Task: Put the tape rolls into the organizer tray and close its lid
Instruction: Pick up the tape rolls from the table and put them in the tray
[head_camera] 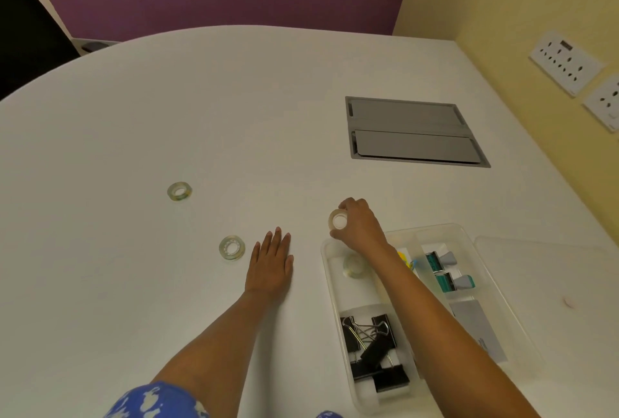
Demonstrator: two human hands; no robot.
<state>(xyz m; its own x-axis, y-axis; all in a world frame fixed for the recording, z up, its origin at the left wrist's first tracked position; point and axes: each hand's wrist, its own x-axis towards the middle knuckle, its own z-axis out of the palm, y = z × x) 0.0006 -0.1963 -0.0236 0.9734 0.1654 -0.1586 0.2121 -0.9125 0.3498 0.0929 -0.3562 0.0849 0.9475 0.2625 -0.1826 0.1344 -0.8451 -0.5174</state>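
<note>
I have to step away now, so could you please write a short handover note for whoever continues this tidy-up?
Right hand: holds a tape roll just beyond the far left corner of the organizer tray.
Left hand: flat on the table, empty.
Done: one roll in tray, far left compartment.
Left: drop in the held roll, then the near roll beside the left hand and the far roll; close the lid, which lies open right of the tray.

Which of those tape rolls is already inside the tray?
The tape roll lying in the organizer tray, beneath the right hand's forearm. Two others lie on the table, and the right hand holds a fourth.
</note>
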